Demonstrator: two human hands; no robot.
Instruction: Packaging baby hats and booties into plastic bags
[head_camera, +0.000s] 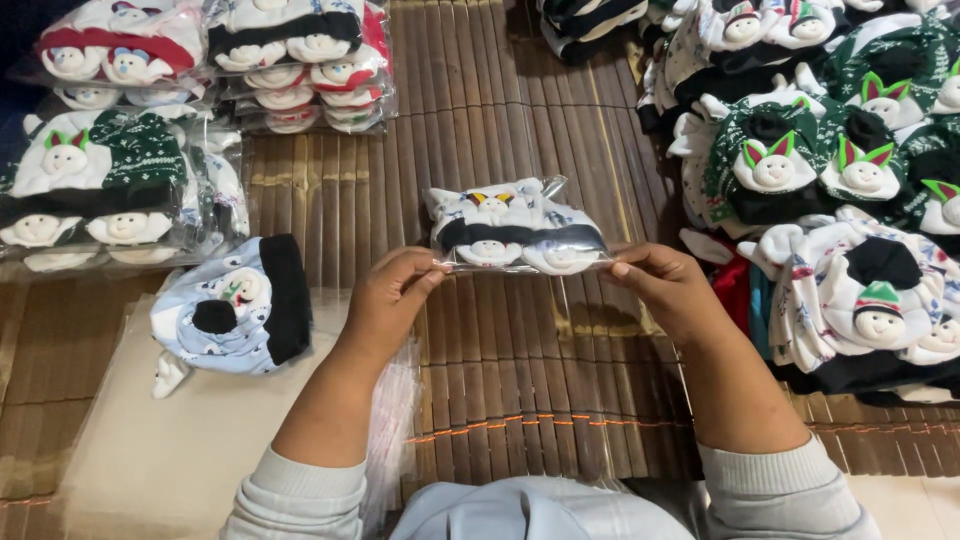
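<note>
Grip: left hand (385, 297), right hand (665, 290) both pinched on clear hat packet (515, 230) over bamboo mat (520, 370).

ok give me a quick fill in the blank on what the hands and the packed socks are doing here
1. Both hands, the left hand and the right hand, hold one clear ____ of folded socks by its near edge.
2. The work surface under it is a brown slatted ____ mat.
3. A loose light blue sock bundle with a black cuff lies to the ____ of the left hand.
4. The unpacked heap of socks lies on the ____ side.

Missing words: bag; bamboo; left; right
</note>
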